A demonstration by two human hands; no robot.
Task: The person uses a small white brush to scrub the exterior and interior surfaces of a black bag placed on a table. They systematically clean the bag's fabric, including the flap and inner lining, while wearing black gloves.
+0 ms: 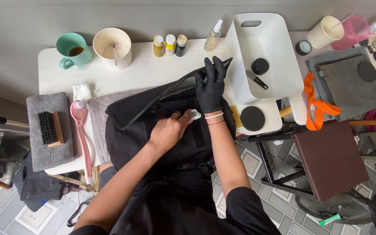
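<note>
Head view, looking down on a white counter [62,72]. A black bag [153,126] lies across its near edge, partly over a grey towel [97,117] and partly in the person's lap.

Right hand [210,85], in a black glove, is raised over the far end of the bag, fingers clenched on the bag's black strap [170,87]. The strap runs taut from the glove down to the left along the bag's upper edge.

Left hand [169,130], bare, rests on the middle of the bag, thumb and fingers grasping a small white object [195,114] pressed to the fabric. Cannot tell what the object is. It sits just below the gloved wrist.

Surroundings:
- Far left edge: mint mug [71,50] holding dark liquid; beside it a cream cup [112,47] with a stick inside.
- Three small paint bottles [169,45] in a row, then a clear spray bottle [213,35].
- White plastic bin [268,56] right of the glove, holding a round black pad [260,66] and a dark tool [256,79]. Another black round pad [252,118] lies on the counter near the bin.
- Left: grey cloth [48,130] with a wooden brush [52,128] on it; pink long-handled brush [82,135] just beside it.
- Right, off the counter: grey bag [349,85] with an orange strap [316,104]; brown board [330,159] on a black frame.
</note>
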